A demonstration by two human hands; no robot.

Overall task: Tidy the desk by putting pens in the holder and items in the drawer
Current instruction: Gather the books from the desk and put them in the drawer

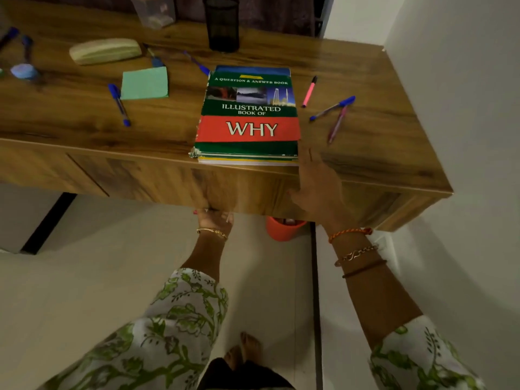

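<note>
My left hand hooks under the drawer front, fingers curled on its lower edge; the panel looks stiff and heavy enough to pull from below. My right hand lies flat and empty at the worktop edge. Above, light, slick blue pens lie scattered; the book sits centre, the mesh holder behind.

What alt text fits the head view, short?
Both hands reach at a wooden desk's front edge: left hand under the drawer front, right hand against it. On top lie a book, scattered pens, a green notepad and a black mesh holder.
</note>
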